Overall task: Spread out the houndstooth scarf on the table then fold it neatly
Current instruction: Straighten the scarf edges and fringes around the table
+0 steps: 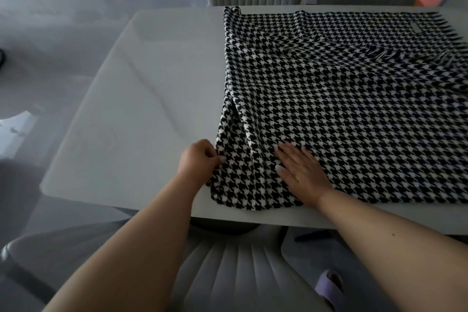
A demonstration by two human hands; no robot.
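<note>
I see the scarf lying across the right half of the table, layered, with a crease running up from its near left corner and fringe at the far right. My left hand pinches the scarf's left edge near that corner. My right hand presses flat on the cloth, fingers straight.

Dim, soft light; wide-angle edge distortion
</note>
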